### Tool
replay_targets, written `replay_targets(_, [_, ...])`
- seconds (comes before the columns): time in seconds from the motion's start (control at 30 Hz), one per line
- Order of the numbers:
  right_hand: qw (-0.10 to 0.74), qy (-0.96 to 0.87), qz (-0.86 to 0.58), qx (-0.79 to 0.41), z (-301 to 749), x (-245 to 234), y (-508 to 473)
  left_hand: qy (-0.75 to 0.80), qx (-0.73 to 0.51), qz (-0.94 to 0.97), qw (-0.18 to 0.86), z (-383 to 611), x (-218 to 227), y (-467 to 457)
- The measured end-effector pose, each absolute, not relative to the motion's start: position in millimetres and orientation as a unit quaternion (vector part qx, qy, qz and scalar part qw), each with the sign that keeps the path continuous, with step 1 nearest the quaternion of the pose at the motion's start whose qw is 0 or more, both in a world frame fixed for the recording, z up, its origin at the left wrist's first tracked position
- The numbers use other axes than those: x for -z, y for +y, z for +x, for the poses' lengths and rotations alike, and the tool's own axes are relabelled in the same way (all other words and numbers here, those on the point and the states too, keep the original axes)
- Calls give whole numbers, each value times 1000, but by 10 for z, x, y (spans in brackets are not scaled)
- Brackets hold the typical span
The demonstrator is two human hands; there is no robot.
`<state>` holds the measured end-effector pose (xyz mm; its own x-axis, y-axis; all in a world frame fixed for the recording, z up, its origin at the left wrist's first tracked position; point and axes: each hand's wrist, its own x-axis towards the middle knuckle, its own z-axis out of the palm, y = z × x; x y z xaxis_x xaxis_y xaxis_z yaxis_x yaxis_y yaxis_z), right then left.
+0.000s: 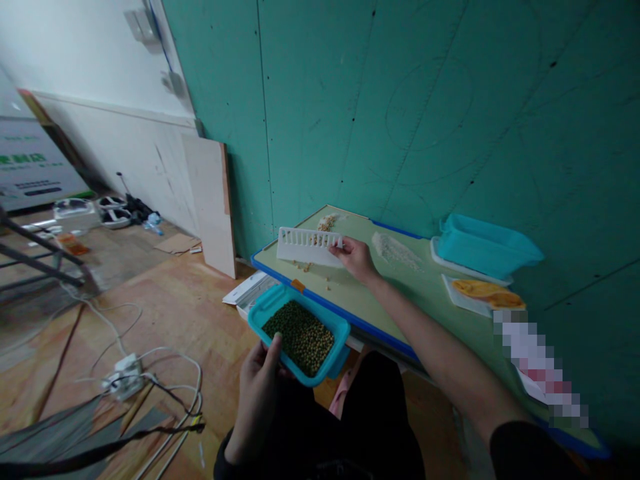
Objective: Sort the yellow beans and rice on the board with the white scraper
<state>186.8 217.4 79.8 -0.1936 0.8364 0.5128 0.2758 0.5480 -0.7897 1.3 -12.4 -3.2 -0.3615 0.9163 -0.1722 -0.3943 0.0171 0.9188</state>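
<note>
My left hand point(260, 383) grips the near edge of a teal plastic box point(334, 328) full of green peas point(300, 335), held just below the table's front edge. My right hand point(354, 257) is stretched out over the green table point(425, 293) and holds one end of a white slotted plastic panel point(306, 246), which stands on its long edge on the tabletop. A few yellowish beans point(304, 266) lie scattered in front of the panel, and a small pile of them point(327, 222) lies behind it.
A pale heap of grain point(396, 249) lies right of my hand. A teal box point(484, 247) on a white lid and a white tray of yellow pieces point(484, 293) stand at the right. A teal wall backs the table. Cables and a power strip point(125, 377) lie on the floor.
</note>
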Motion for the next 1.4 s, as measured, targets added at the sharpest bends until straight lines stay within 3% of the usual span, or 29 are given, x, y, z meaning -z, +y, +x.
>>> replay_targets(1.4, [505, -675, -372, -389, 1858, -907, 2036, 515, -642, 253, 508, 19, -5, -142])
